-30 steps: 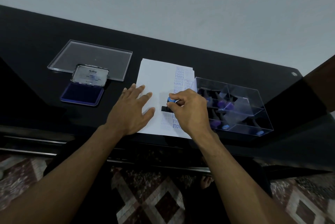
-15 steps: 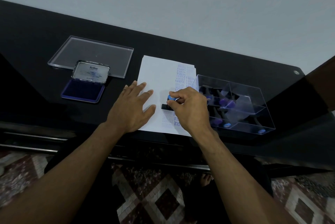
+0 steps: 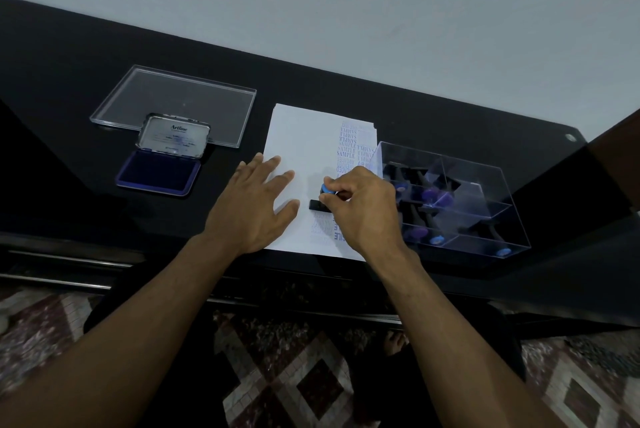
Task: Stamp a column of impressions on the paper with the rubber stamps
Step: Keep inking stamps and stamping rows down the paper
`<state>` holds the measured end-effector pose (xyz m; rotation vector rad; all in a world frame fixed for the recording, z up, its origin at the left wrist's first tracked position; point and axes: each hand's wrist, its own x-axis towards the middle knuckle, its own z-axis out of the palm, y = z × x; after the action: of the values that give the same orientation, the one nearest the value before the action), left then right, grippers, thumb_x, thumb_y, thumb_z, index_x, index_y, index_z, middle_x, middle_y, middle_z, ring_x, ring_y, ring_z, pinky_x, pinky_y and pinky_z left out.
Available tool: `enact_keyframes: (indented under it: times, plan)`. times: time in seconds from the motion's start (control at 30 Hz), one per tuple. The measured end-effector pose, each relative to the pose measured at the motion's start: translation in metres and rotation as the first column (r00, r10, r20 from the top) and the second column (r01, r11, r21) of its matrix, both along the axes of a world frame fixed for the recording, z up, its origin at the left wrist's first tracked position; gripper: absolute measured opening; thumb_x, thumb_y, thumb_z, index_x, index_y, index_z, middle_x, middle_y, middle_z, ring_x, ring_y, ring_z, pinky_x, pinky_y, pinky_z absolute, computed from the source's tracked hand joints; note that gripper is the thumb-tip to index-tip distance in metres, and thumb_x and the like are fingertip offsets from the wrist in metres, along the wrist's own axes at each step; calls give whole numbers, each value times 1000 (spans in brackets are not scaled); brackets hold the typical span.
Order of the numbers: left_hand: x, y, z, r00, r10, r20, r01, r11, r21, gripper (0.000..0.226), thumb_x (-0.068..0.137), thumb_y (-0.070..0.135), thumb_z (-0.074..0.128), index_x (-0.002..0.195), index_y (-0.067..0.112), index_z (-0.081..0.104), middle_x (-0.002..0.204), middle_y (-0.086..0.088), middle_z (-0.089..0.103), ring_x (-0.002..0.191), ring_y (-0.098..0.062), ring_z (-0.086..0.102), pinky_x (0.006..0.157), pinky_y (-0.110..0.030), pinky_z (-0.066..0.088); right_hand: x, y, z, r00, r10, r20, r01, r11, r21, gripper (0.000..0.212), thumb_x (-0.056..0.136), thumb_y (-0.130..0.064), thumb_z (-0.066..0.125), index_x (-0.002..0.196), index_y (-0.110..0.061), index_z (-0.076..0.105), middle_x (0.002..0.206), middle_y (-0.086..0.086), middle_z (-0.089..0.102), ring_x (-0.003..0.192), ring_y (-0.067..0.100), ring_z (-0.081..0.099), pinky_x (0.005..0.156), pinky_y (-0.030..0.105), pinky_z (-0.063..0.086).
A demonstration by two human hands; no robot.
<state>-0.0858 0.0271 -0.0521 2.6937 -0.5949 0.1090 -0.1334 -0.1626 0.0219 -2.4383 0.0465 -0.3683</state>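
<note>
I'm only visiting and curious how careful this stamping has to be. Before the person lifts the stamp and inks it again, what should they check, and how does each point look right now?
1. Paper held steady: ok, the left hand lies flat on it with fingers spread.
2. Grip on the stamp: ok, the right hand pinches its blue-topped handle.
3. Stamp base flat on the paper: cannot tell, the hand hides most of it.
4. Ink pad ready: ok, its lid stands open, to the left of the paper.
5. Room left in the column: ok, blank paper shows above the stamp.
6. Clear box of stamps out of the way: not ok, it overlaps the paper's right edge.
</note>
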Motion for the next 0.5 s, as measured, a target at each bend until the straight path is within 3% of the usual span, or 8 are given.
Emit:
enact_keyframes:
  times: [0.5]
  plan:
    - [-1,0,0,1000,-1,7,1,1000,-10,71,95,65,26,152,26,42,165,-3,25,155,-25,11,124,-41,3,3,2,-2,996,44,73,-39,997,-63,14,85,-12,76,98,-7,78,87,6,68,76,18,65,77,30,54]
